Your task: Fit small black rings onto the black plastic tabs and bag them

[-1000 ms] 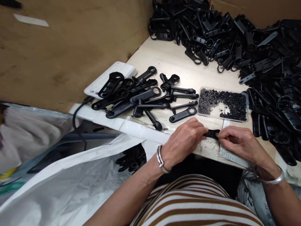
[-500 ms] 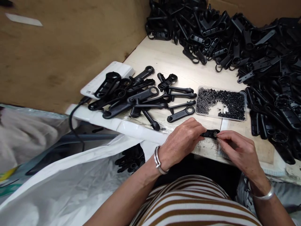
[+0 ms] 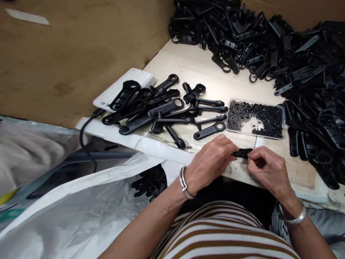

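Near the table's front edge, my left hand (image 3: 214, 160) is closed on the left end of a short black plastic part (image 3: 242, 153). My right hand (image 3: 269, 169) pinches at the part's right end, thumb and forefinger together; anything small between those fingertips is hidden. Just beyond the hands lies a clear shallow box (image 3: 283, 126) of small springs (image 3: 235, 115) and tiny black pieces (image 3: 271, 117). One black arm with a ring end (image 3: 208, 130) rests left of the box.
Several black arms (image 3: 161, 109) are heaped at the left beside a white device (image 3: 107, 99) with a black cable (image 3: 82, 138). A large pile of black parts (image 3: 309, 75) covers the back right. A white bag (image 3: 81, 205) hangs below the front edge.
My right hand's fingers have curled in more tightly at the part's right end, and its wrist has shifted slightly left. The whole view has moved a little.
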### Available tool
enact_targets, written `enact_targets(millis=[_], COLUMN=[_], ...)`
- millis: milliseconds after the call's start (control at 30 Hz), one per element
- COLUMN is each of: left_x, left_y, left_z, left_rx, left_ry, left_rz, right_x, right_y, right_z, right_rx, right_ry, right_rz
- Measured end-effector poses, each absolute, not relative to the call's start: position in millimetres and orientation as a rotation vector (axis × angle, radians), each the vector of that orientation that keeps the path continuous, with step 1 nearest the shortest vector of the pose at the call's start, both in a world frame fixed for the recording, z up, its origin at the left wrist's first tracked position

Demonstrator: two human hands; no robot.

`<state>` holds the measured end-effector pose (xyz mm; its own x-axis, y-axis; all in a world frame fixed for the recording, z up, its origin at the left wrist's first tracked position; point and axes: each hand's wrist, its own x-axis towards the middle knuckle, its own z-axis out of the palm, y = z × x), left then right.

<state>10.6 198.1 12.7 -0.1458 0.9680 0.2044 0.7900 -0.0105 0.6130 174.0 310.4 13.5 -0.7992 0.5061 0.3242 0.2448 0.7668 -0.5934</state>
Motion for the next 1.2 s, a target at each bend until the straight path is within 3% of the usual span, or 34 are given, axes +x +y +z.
enact_targets(millis=[700,1200], left_x=[9,-2], left_y=[201,221], left_z=[13,42], left_rx=[1.809,1.964], left_ry=[1.961,2.111], left_rz=[0.898,0.806], right_x=[177,215], right_y=[326,331], right_z=[18,15], right_rx=[-0.462,-0.966], right_ry=[-2.57,-2.131], right_rz=[0.982,1.241])
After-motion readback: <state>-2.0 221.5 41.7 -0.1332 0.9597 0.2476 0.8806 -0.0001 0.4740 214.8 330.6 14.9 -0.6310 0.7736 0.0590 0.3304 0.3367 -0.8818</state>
